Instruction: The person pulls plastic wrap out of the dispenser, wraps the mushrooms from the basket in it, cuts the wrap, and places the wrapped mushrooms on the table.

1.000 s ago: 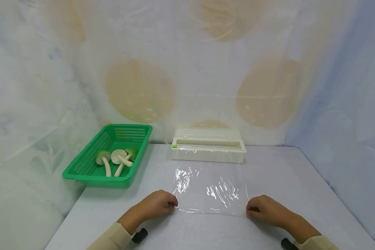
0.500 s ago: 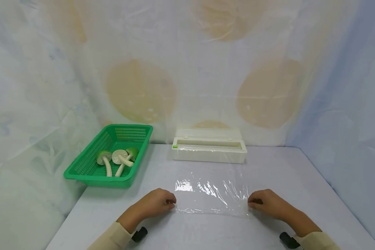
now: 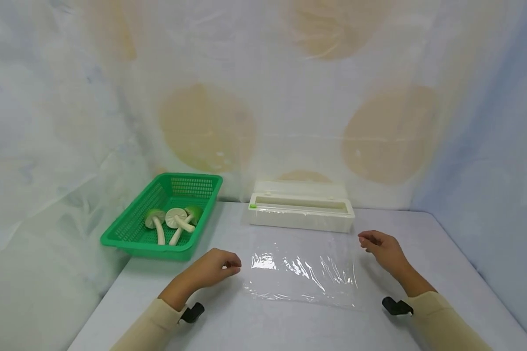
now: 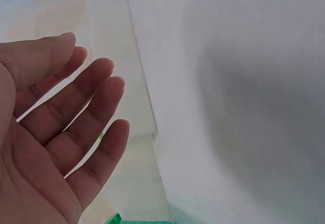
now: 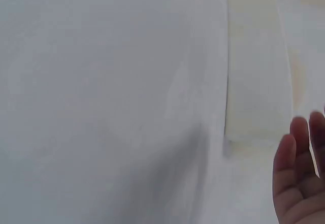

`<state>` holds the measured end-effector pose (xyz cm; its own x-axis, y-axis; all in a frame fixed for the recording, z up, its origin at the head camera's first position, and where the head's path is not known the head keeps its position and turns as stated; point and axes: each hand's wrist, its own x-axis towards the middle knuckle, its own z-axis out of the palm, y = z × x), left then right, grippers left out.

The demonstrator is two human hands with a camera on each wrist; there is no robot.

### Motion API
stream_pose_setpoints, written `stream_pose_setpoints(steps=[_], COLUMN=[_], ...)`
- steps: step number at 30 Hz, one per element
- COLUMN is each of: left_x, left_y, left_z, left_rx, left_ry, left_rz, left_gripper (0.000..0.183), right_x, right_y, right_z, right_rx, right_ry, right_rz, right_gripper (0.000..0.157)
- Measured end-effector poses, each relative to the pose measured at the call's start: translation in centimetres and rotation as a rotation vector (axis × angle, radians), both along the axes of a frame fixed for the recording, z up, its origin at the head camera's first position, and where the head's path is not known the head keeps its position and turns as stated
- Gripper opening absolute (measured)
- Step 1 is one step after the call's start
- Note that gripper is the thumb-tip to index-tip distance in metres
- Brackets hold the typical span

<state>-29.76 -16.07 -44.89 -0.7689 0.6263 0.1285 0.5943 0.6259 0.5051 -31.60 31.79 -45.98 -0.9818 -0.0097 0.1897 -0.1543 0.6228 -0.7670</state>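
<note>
A clear sheet of plastic wrap lies on the table, stretching from the front of a white wrap dispenser whose lid is raised. My left hand hovers just left of the sheet, holding nothing; its relaxed, slightly bent fingers show in the left wrist view. On the other side, my right hand is held above the table near the dispenser's right front corner. Its fingers are loosely bent and hold nothing, and part of that hand is cut off in the right wrist view.
At the left stands a green plastic basket with mushrooms in it, white-stemmed with green caps. Patterned sheeting hangs behind the white table and on both sides.
Both hands have let go of the wrap's front corners. The right hand has moved forward toward the dispenser, and the left has lifted slightly away. The wrap stays on the table.
</note>
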Motion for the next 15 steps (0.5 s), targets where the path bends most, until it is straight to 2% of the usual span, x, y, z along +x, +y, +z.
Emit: stream_pose_setpoints(steps=[3, 8, 11, 15], left_x=[-0.1, -0.3, -0.6, -1.0], left_y=[-0.4, -0.8, -1.0, -1.6], left_z=[0.2, 0.8, 1.4, 2.5], left_rx=[0.017, 0.019, 0.017, 0.027], left_ry=[-0.006, -0.006, 0.003, 0.025], left_rz=[0.015, 0.043, 0.058, 0.063], left_gripper=[0.010, 0.011, 0.011, 0.010], right_x=[-1.7, -4.6, -6.1, -7.5], right_y=[-0.5, -1.1, -1.1, -0.9], right_z=[-0.1, 0.0, 0.0, 0.0], right_rx=[-0.063, -0.076, -0.127, -0.202], right_ry=[-0.001, -0.002, -0.014, -0.044], right_rz=[-0.081, -0.176, -0.185, -0.150], right_gripper=[0.039, 0.041, 0.044, 0.047])
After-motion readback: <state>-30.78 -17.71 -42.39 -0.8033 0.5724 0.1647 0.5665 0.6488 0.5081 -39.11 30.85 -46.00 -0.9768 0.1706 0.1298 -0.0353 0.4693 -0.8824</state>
